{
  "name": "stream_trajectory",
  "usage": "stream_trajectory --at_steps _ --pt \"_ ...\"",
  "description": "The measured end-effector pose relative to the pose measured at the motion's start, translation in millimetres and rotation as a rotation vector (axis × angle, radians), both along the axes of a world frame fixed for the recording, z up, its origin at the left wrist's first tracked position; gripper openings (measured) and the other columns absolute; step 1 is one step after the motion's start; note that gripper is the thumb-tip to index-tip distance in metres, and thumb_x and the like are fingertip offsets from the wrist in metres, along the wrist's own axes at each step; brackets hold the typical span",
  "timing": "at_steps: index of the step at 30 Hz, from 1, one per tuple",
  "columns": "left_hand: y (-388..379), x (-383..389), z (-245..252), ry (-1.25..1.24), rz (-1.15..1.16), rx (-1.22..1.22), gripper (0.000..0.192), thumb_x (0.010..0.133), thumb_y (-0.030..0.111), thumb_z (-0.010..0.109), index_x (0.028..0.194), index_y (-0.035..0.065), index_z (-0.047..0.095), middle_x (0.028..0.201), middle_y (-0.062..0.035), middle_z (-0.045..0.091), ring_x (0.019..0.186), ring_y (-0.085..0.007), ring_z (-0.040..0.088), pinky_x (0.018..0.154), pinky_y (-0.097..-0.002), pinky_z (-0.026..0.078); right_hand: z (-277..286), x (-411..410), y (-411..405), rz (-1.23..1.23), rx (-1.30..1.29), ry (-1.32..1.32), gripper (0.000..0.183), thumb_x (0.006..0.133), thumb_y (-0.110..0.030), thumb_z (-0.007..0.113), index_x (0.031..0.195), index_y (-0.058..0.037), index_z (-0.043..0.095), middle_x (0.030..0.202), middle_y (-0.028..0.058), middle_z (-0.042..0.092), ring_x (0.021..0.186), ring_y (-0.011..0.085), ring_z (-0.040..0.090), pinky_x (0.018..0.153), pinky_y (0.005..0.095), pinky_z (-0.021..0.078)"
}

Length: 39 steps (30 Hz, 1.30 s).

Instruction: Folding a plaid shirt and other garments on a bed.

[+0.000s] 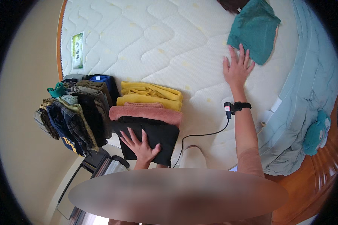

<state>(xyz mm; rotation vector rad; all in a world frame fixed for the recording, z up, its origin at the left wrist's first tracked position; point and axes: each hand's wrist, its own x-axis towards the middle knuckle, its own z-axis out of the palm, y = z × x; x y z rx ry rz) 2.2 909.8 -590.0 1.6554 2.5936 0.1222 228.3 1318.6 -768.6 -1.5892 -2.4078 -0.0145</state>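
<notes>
My left hand (140, 147) lies spread flat on a folded black cloth (163, 135) near the mattress's front edge. Behind that cloth are a folded pink fleece cloth (146, 113) and folded yellow cloths (150, 97). With its fingers apart, my right hand (238, 66) reaches over the mattress, fingertips at the lower edge of a teal cloth (253, 33). It holds nothing that I can see. A dark brown cloth (232, 5) lies beyond the teal one, cut off by the picture's top.
Rows of folded clothes (79, 112) stand at the left of the white quilted mattress (157, 36). A light blue quilt (304, 92) and a teal plush toy (317, 133) lie at the right. A black cable (202, 135) runs from a device on my right wrist.
</notes>
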Motion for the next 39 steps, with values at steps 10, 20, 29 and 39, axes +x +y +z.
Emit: stream_trajectory --at_steps 10,20,29,39 --pt "-5.6 -26.0 51.0 -0.155 0.097 -0.111 0.054 0.096 0.041 0.061 0.143 0.0146 0.061 0.169 -0.0220 0.023 0.155 -0.0515 0.009 0.123 -0.0683 0.004 67.7 -38.6 31.5 -0.095 -0.026 0.009 0.046 0.090 -0.033 0.065 0.136 -0.0309 0.062 0.149 0.0050 0.050 0.133 0.0360 0.046 0.109 0.0640 0.0325" --pt "-25.2 -6.5 66.8 -0.214 0.095 -0.093 0.086 0.082 0.072 0.067 0.148 0.0188 0.056 0.170 -0.0209 0.020 0.155 -0.0505 0.012 0.122 -0.0685 0.007 125.2 -84.1 195.7 -0.040 -0.027 -0.142 0.062 0.088 -0.024 0.075 0.145 -0.0275 0.052 0.147 0.0181 0.048 0.104 0.0427 0.067 0.091 0.0544 0.0543" --pt "-17.9 -19.6 85.9 -0.194 0.128 -0.055 0.078 0.085 0.069 0.067 0.152 0.0325 0.052 0.170 -0.0147 0.023 0.154 -0.0493 0.014 0.120 -0.0712 0.010 319.0 -4.7 210.1 0.039 -0.215 0.991 0.033 0.092 -0.011 0.060 0.125 -0.0069 0.063 0.117 0.0146 0.069 0.105 0.0296 0.069 0.093 0.0403 0.0555" --pt "-69.6 -10.8 204.2 -0.396 0.131 -0.158 0.075 0.092 0.072 0.057 0.155 0.0334 0.047 0.172 -0.0093 0.022 0.155 -0.0498 0.015 0.117 -0.0757 0.012 784.9 38.4 -93.5 0.621 -0.513 1.153 0.040 0.088 -0.006 0.055 0.127 0.0000 0.063 0.121 0.0059 0.065 0.115 0.0173 0.060 0.105 0.0314 0.0455"
